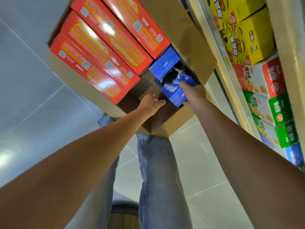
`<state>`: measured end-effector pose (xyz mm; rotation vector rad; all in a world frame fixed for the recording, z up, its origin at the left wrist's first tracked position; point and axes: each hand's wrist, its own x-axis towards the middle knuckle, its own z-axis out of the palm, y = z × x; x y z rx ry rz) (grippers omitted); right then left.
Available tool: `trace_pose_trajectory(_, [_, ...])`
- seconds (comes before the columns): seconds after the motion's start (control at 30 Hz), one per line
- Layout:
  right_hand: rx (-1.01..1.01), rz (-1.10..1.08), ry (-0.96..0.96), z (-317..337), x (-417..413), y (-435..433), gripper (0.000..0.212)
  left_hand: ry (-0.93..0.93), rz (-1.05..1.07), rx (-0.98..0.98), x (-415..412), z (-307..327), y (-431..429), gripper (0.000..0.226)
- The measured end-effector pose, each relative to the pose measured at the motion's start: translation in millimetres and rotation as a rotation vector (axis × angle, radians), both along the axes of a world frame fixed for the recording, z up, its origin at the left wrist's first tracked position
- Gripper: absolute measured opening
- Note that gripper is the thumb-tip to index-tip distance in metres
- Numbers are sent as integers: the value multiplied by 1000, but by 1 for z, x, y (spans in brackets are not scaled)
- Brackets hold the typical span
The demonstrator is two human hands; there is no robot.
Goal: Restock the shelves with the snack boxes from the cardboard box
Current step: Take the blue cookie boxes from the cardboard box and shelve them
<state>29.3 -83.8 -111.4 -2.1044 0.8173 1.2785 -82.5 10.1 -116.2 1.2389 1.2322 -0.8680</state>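
Gripping the blue box (173, 94) across its width in the carton's (189, 38) near corner, the right hand (195, 95) holds something likely light, stiff and crushable. The left hand (151, 102) lies just beside it; I cannot tell whether it grips anything.

The floor (33, 80) is laid with large pale grey tiles, smooth and slightly glossy, and it fills the left side and the lower middle of the frame. Thin light grout lines (41, 103) cross it on the diagonal. A soft white glare (5, 158) from a light lies on the tiles at the left edge. Along the right side runs a cream-edged shelving unit (219, 47), slanting from the top towards the lower right. At bottom centre sits a dark round object (125, 207), too cropped to identify.
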Motion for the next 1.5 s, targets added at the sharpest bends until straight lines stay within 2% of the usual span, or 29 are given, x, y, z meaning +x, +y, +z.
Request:
trace_pose_trajectory(0.13, [-9,113,-10,49,3,1,32,-111,-129,202,5,45,27,20])
trace_pose_trajectory(0.23, [-11,224,-40,100,10,2,31,-242,-123,248,26,91,40,13])
trace_pose_trajectory(0.3, [-1,305,-65,131,13,3,27,-341,-172,221,41,117,48,25])
trace_pose_trajectory(0.37, [9,414,-102,171,14,4,44,-408,-298,176,53,148,55,27])
trace_pose_trajectory(0.43, [38,508,-143,205,15,6,61,-458,-449,144,66,175,65,53])
trace_pose_trajectory(0.53, [102,622,-156,260,21,15,60,-551,-690,119,83,226,79,71])
trace_pose_trajectory(0.63, [255,600,-203,322,29,31,52,-672,-917,105,98,297,97,75])
trace_pose_trajectory(0.7, [277,658,-253,356,38,46,54,-741,-989,103,105,329,111,78])
trace_pose_trajectory(0.8, [323,765,-316,418,53,69,45,-827,-1044,193,116,399,133,69])
trace_pose_trajectory(0.87, [342,805,-385,456,65,81,39,-922,-1043,257,124,442,145,56])
trace_pose_trajectory(1.0, [415,627,-603,535,78,93,41,-1019,-928,308,142,524,168,44])
trace_pose_trajectory(1.07, [399,533,-713,573,81,90,56,-1012,-777,291,153,561,182,40])
trace_pose_trajectory(1.13, [353,453,-741,607,79,80,81,-1028,-632,273,158,595,193,40])
trace_pose_trajectory(1.17, [361,418,-745,625,78,74,87,-1037,-555,251,159,612,199,40])
trace_pose_trajectory(1.33, [305,328,-791,697,84,45,82,-1122,-220,56,163,691,213,16])
trace_pose_trajectory(1.5, [459,133,-863,751,79,29,78,-1254,113,-212,160,757,214,11])
